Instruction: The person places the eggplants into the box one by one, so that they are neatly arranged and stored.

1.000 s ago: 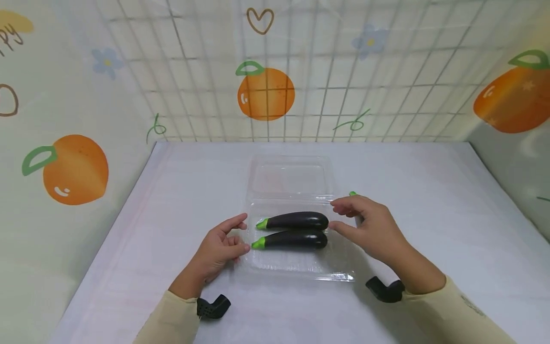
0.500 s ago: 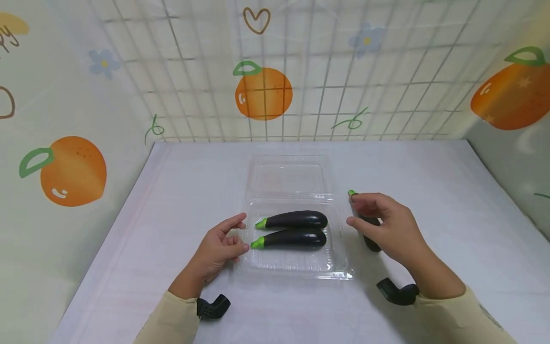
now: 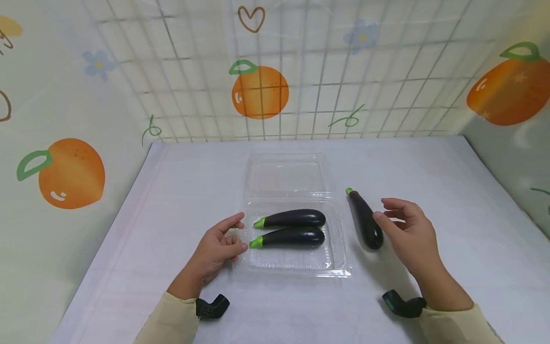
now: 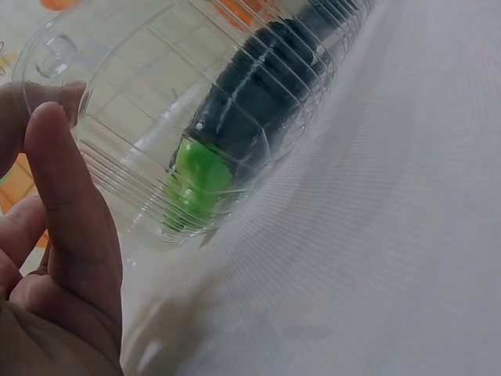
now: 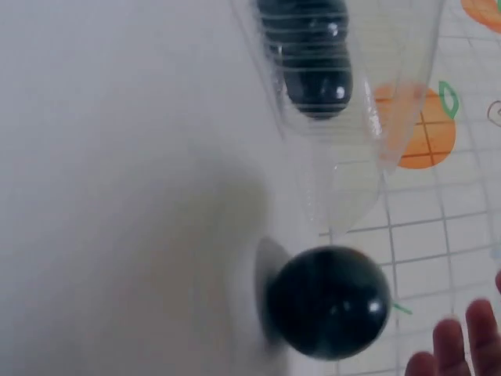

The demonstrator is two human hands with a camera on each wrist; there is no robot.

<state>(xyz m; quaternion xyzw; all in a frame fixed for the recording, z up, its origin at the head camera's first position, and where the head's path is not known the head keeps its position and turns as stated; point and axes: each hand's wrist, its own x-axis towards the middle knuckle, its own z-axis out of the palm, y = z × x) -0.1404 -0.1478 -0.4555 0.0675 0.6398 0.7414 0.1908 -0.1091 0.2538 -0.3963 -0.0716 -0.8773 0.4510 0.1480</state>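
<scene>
In the head view, two dark eggplants with green stems, one farther back (image 3: 296, 218) and one nearer (image 3: 294, 237), lie side by side in an open clear plastic clamshell container (image 3: 283, 263). My left hand (image 3: 219, 248) touches the container's left rim with thumb and index fingertips, which stand apart along the edge. A third eggplant (image 3: 365, 217) lies slanted on the table right of the container. Just right of it hovers my right hand (image 3: 410, 234), fingers loosely bent around nothing. The right wrist view has that eggplant's round end (image 5: 329, 304), apart from the fingers (image 5: 450, 348).
The container's lid (image 3: 285, 174) is folded back flat behind the base. A white cloth (image 3: 163, 229) covers the table. A backdrop with printed oranges (image 3: 259, 92) stands at the back and both sides, with a wire grid behind it.
My right hand has moved right, away from the container and past the loose eggplant, which now shows fully. My left hand stays at the rim. The two eggplants stay inside the container.
</scene>
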